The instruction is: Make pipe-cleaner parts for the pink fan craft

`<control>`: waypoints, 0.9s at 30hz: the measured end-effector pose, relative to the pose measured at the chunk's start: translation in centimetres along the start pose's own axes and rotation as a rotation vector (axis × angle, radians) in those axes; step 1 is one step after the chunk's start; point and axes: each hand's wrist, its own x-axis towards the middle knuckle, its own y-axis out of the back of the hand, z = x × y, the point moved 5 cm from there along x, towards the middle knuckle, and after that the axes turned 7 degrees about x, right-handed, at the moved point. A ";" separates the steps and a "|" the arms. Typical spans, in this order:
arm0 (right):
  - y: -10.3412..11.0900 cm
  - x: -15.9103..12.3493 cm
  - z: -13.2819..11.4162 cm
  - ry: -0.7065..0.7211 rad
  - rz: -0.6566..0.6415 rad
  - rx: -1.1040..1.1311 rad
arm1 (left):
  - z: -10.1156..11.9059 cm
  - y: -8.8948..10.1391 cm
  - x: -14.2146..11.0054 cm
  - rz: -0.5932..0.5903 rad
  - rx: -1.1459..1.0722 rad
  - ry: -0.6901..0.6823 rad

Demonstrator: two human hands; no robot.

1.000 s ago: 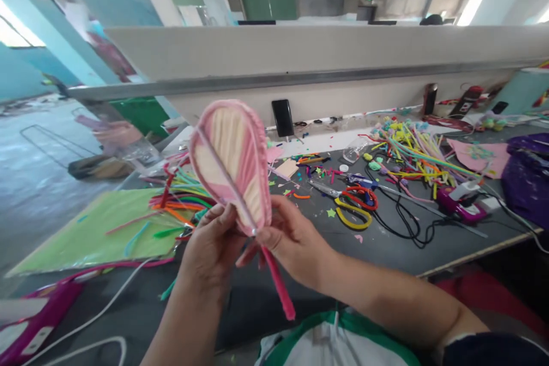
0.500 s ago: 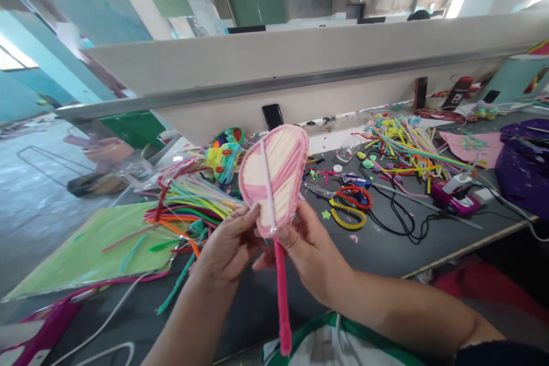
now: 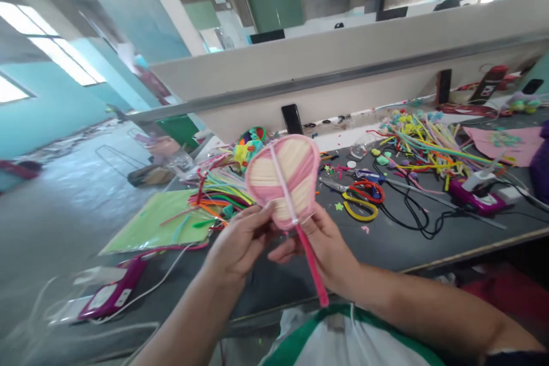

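Observation:
Held in front of me is a rounded fan-shaped pipe-cleaner piece (image 3: 262, 178), striped cream and pink with a pink fuzzy rim. A pale lilac strip (image 3: 281, 174) runs down its face, meeting a hot-pink fuzzy handle (image 3: 314, 269) that slants down to the right. My left hand (image 3: 242, 240) pinches the lower left edge between thumb and fingers. At the lower right edge, beside the top of the handle, my right hand (image 3: 330, 249) is closed on the same piece. Some of its fingers are hidden behind the piece.
Bundled pipe cleaners (image 3: 227, 189) lie left, near a green sheet (image 3: 146, 223) and a purple glue gun or charger-like device (image 3: 114, 291). Scissors (image 3: 360, 214), a black cable (image 3: 398, 214) and a purple power strip (image 3: 476, 197) lie right. A phone (image 3: 292, 120) leans against the partition (image 3: 266, 97).
My view has swung left and tilted, so the desk appears shifted right. The handle now slants more to the lower right. Both hands keep hold of the piece.

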 end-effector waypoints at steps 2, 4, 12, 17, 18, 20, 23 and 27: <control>2.6 0.6 -0.3 0.020 0.055 -0.028 | -1.3 -0.9 2.2 -0.053 -0.007 0.011; 4.8 1.1 -0.8 0.014 0.090 -0.055 | -2.4 -1.6 4.2 -0.077 -0.019 0.007; 9.1 2.9 -2.7 -0.046 0.170 -0.141 | -3.7 -3.2 8.7 -0.135 0.002 -0.025; 11.0 4.1 -1.9 -0.099 0.144 -0.144 | -4.5 -2.6 10.5 -0.135 0.015 -0.068; 11.3 4.2 -1.8 -0.105 0.137 -0.141 | -4.7 -2.5 10.7 -0.131 0.019 -0.068; 12.0 4.5 -1.5 -0.116 0.128 -0.136 | -5.1 -2.2 11.0 -0.119 0.030 -0.068; 12.7 4.8 -1.3 -0.139 0.131 -0.130 | -5.3 -1.8 11.4 -0.090 0.053 -0.090; 13.5 5.1 -1.0 -0.153 0.163 -0.142 | -5.5 -1.5 11.8 -0.064 0.091 -0.098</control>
